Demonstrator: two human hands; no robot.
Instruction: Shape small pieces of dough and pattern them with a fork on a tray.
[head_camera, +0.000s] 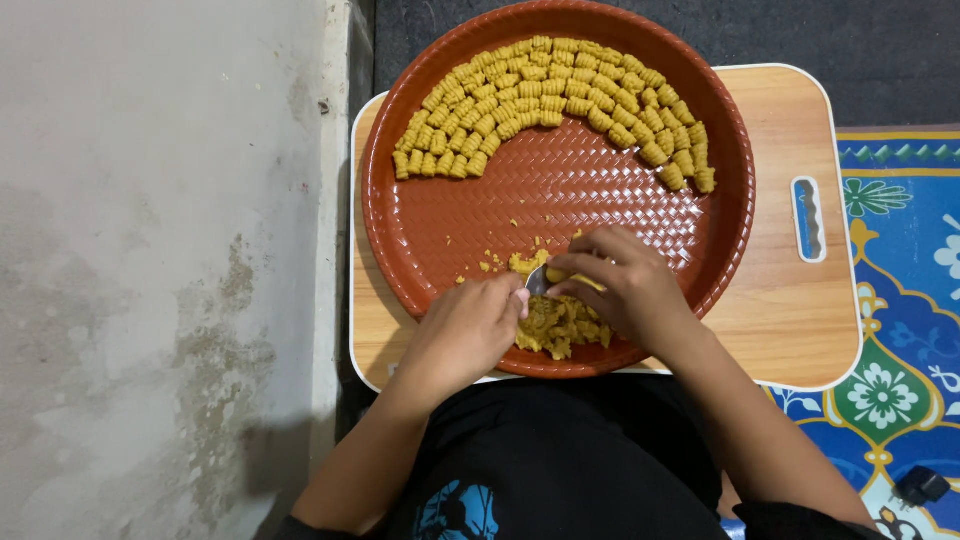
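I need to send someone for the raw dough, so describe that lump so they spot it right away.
Find the round brown tray on the wooden board. At its near rim, between the left hand and right hand, sits the dough lump. Unlike the ridged pieces arcing along the far rim, it is shapeless.

left hand (470, 325) curled, right hand (620, 280) pinching

Head-worn camera, straight down, close over round tray (400, 200).

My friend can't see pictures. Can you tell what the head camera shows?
Two hands, left hand and right hand, shape yellow dough with a spoon over a round brown tray. Ridged dough pieces curve along its far side.
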